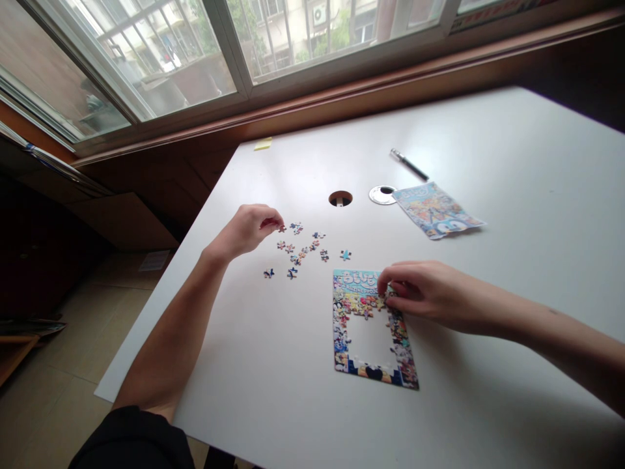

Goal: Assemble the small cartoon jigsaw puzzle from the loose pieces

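By the edges: loose jigsaw pieces that look light, thin and stiff

The loose jigsaw pieces lie scattered on the white tabletop, some close together in a cluster and a few apart. The partly filled jigsaw puzzle lies flat nearer the person and to the right, its border in place around a large white opening; whether that white is a backing or the tabletop cannot be told.

The left hand has its thumb and fingers drawn together on a brownish piece at the far left of the cluster; whether the piece is off the surface is unclear. The right hand curls over the puzzle's upper right part, thumb and forefinger slightly parted near the inner edge; whether they pinch anything cannot be told.

Each piece is probably card, weighing almost nothing, and should slide easily on the smooth surface. A thumb-and-fingertip pinch on opposite edges suits it best, since the narrow knobs could bend or fray if squeezed or levered. The puzzle itself seems wide and liable to flex or come apart if lifted by one corner; steadying it flat by the border looks safer.
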Demonstrator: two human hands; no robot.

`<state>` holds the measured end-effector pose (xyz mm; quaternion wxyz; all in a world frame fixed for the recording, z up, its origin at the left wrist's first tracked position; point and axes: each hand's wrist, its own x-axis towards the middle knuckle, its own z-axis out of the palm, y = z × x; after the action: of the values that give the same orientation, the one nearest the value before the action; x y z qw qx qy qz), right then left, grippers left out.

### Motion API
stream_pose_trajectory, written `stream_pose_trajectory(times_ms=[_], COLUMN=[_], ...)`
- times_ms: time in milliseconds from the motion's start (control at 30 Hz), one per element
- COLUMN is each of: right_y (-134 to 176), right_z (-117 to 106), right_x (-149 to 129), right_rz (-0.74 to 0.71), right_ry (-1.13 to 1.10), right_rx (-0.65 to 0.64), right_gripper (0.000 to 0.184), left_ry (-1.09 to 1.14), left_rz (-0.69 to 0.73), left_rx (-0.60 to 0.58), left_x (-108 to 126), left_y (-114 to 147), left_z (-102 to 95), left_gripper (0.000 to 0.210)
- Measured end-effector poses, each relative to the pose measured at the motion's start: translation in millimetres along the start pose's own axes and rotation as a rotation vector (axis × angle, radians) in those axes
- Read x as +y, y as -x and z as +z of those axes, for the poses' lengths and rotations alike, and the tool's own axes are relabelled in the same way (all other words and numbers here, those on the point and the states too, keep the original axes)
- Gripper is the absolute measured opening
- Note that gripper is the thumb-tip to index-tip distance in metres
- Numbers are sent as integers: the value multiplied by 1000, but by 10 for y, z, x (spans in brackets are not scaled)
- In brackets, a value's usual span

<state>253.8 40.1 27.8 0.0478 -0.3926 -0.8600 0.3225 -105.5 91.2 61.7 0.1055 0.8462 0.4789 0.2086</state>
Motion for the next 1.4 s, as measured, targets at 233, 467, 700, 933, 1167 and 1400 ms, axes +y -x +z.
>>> stream_pose_trajectory(times_ms=[233,467,700,933,1167,1400], right_y=[1,0,-1,4,-1,3], right_z=[4,-1,-5,-2,5,-11], right_x=[15,14,3,7,15,-9], right_rz=[-12,-7,-3,-10,-28,0], right_ry=[-5,14,1,-6,-4,19], right_rx=[3,-9,1,1,18,-9], right_gripper=[12,13,13,13,13,13], left_ry=[7,-10,-37,-60,-75,-81], left_rz=[-4,-5,8,-10,7,0], left_rx=[-22,-28,-35,-52,-43,-51], left_x=[-37,-44,-42,-34,-31,-26], left_y=[-3,-10,-8,-4,2,2], left_z=[10,10,2,-1,-4,-5], left_gripper=[13,13,15,13,14,13])
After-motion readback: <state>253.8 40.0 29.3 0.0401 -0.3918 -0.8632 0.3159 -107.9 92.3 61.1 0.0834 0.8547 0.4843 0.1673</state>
